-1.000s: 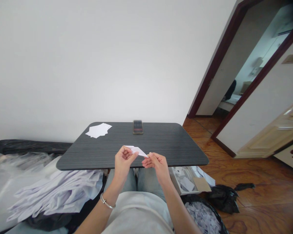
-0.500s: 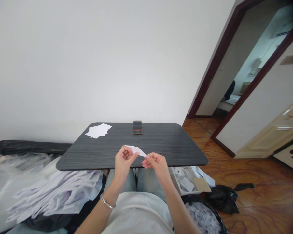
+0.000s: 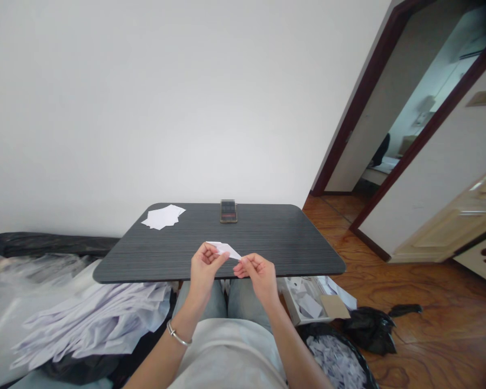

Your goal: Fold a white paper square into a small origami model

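Note:
A folded white paper (image 3: 225,249) with a pointed right end is held above the near edge of the dark table (image 3: 275,232). My left hand (image 3: 204,266) grips its left part between thumb and fingers. At the pointed tip, the thumb and fingers of my right hand (image 3: 258,270) pinch the paper. Several white sheets (image 3: 162,217) lie in a loose pile at the table's back left. A small dark device (image 3: 228,211) stands at the back middle.
White cloth-like or paper sheets (image 3: 101,319) are heaped at the left. Below the table's right side sit a white box (image 3: 298,310) with papers, a black-lined container of scraps (image 3: 338,362) and a black bag (image 3: 370,328). A white wall (image 3: 227,97) rises behind.
My right hand has shifted very slightly left with the paper's tip. The left hand has barely moved, and both keep their hold.

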Demonstrator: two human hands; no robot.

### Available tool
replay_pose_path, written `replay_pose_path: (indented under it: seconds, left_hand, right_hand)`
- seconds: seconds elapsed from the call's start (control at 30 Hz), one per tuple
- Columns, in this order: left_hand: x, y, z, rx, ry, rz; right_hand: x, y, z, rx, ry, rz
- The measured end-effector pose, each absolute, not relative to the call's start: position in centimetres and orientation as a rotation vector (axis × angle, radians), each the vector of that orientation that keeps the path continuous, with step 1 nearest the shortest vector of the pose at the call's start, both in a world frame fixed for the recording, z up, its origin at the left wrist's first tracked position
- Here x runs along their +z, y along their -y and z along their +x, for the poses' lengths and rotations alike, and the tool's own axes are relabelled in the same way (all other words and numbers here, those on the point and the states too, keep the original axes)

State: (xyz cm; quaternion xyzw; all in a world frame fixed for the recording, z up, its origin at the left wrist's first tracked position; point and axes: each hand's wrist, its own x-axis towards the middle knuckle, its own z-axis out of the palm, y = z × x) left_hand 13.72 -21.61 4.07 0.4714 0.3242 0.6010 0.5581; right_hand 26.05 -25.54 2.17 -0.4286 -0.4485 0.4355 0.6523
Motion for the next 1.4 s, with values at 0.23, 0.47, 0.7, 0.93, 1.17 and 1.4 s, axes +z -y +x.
replay_pose_path:
  seconds: [0.23, 0.47, 0.7, 0.93, 1.17, 1.4]
  left_hand:
    - [4.1, 21.7, 13.8, 1.401, -0.753, 1.064]
    - [4.3, 21.8, 13.7, 1.406, -0.775, 1.068]
    - [4.5, 22.0, 13.8, 1.411, -0.81, 1.121]
    - [4.6, 22.1, 13.7, 1.406, -0.817, 1.159]
    - [4.9, 22.3, 13.8, 1.434, -0.815, 1.144]
    - [5.6, 22.7, 13.7, 1.464, -0.775, 1.102]
  right_hand:
    - [2.2, 25.6, 26.0, 0.946, 1.043, -0.991]
    - [2.8, 25.7, 26.1, 1.039, 1.001, -0.95]
    - [3.1, 25.8, 25.9, 1.168, 0.982, -0.967]
    - [3.2, 25.9, 26.0, 1.184, 0.97, -0.973]
    - [3.6, 26.4, 25.9, 1.083, 1.016, -0.979]
    - [3.6, 26.9, 25.9, 0.766, 1.105, -1.013]
